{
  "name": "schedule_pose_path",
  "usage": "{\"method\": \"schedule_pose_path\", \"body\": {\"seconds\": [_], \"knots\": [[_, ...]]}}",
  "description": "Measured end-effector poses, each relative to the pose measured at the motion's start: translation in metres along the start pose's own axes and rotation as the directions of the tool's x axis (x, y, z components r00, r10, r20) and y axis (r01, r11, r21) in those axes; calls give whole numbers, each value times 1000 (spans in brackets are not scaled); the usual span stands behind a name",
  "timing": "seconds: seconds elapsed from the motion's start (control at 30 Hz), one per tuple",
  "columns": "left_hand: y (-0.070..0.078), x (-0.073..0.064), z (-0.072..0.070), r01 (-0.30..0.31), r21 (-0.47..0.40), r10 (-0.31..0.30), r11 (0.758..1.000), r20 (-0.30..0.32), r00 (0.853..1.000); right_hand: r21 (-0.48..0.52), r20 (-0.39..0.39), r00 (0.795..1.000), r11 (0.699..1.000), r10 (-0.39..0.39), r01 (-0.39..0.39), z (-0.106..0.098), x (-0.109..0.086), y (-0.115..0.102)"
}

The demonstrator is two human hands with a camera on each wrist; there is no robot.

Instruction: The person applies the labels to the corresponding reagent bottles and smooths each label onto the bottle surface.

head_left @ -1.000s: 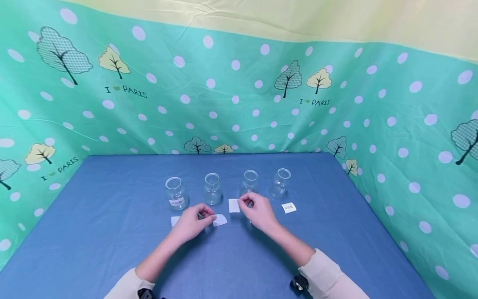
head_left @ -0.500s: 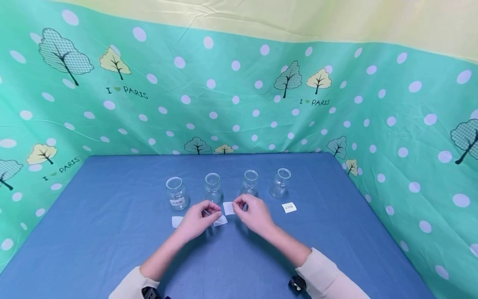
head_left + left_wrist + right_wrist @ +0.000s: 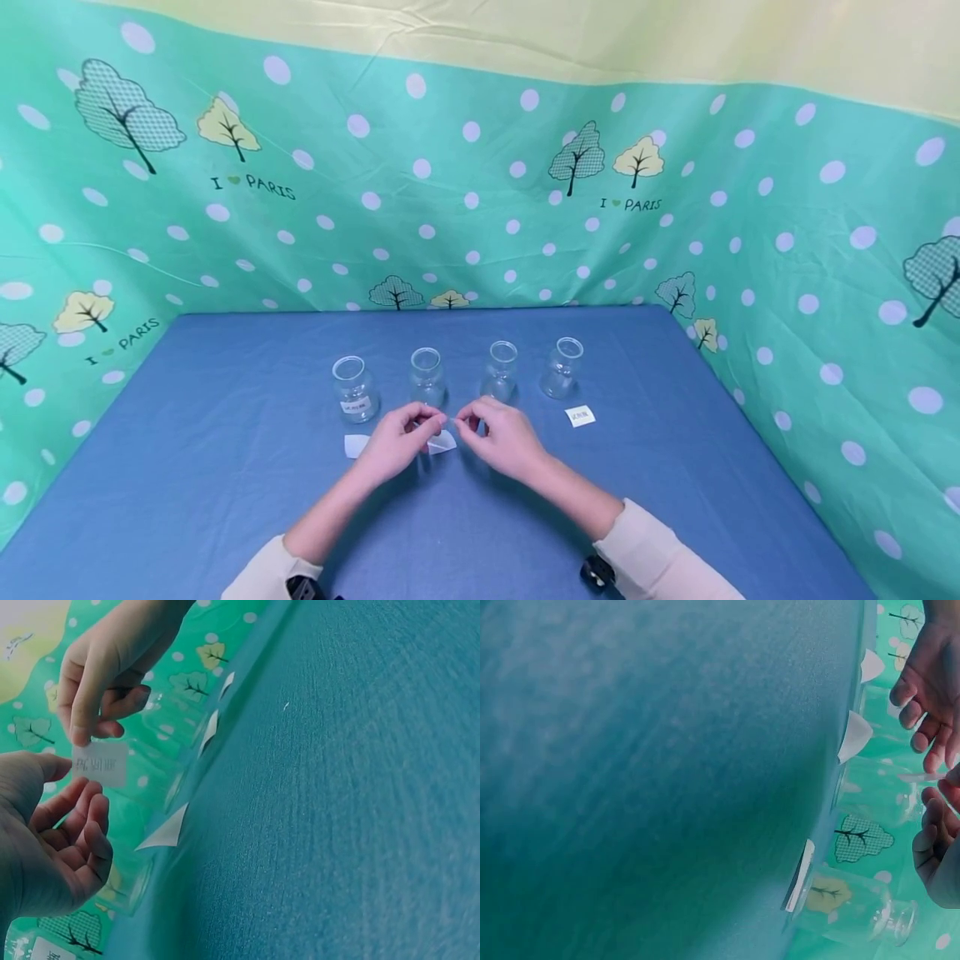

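Between thumb and forefinger my right hand (image 3: 504,435) holds a small white label (image 3: 103,765) with printed characters. The thumb and fingertip of my left hand (image 3: 397,440) pinch at the near edge of that label. In the head view the label is barely visible, as the fingertips almost meet around it, above the table. Beyond the hands stand a clear glass jar (image 3: 427,382) and another glass jar (image 3: 500,375). A curled white label (image 3: 442,442) lies on the table just below the fingertips.
At the left stands a jar (image 3: 349,382) bearing a stuck-on label (image 3: 356,406); at the far right is a bare jar (image 3: 562,371). A white label (image 3: 356,446) lies beside my left hand, and a printed label (image 3: 580,416) lies at the right. Blue cloth (image 3: 675,483) covers the table.
My right hand has moved left with the label, and my left hand has shifted slightly right to meet it. The label has turned nearly edge-on in the head view. The jars have stayed put.
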State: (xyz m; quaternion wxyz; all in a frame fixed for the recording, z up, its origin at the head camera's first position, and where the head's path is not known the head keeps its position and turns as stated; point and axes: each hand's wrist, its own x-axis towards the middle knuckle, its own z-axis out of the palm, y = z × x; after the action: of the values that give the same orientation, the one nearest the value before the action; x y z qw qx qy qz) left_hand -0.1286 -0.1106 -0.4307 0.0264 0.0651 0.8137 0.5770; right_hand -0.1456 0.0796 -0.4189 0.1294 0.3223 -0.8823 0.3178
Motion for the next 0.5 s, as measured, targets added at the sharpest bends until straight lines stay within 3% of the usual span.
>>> {"method": "schedule_pose_path", "body": {"seconds": [0.27,0.5], "knots": [[2,0,1,26,-34,-28,999,-46,999,-97,-44,983,980,-179,174,1,0,-3],[5,-1,1,19,-62,-23,998,-57,998,-140,-45,978,970,-205,197,1,-1,-4]]}}
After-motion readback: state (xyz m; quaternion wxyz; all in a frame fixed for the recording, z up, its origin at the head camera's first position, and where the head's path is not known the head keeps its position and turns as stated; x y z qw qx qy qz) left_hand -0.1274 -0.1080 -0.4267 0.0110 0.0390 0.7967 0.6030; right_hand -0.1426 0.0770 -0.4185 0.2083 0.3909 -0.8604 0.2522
